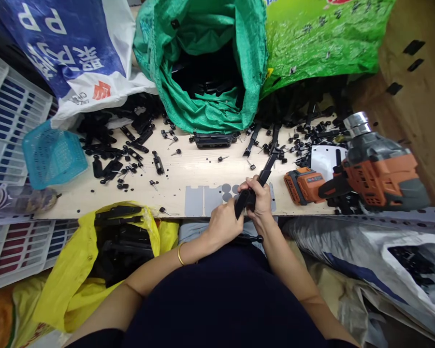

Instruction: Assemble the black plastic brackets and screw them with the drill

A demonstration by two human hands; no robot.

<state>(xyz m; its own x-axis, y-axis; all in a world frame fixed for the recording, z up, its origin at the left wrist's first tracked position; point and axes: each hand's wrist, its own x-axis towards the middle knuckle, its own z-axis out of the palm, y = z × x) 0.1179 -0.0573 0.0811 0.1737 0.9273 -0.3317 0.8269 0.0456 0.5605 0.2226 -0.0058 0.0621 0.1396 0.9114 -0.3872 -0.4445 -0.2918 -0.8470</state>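
Note:
Close to the table's front edge, my left hand (pixel 223 223) is closed around the lower end of a long black plastic arm (pixel 268 166). My right hand (pixel 261 200) grips the same arm a little higher, thumb and fingers wrapped on it. The arm slants up and to the right over the table. Whether it is one part or several joined ones I cannot tell, since the fingers cover its lower part. Another black rod-like part (pixel 249 239) lies against my body below the hands. Flat grey pads and discs (pixel 194 200) lie just left of the hands.
An orange cordless drill (pixel 379 169) and a battery (pixel 304 185) are on the right. Black thumbscrews (pixel 129 169) and plastic parts lie scattered. A green sack (pixel 255 63) stands at the back, a blue basket (pixel 54 154) at left, and a yellow bag (pixel 72 270) below the edge.

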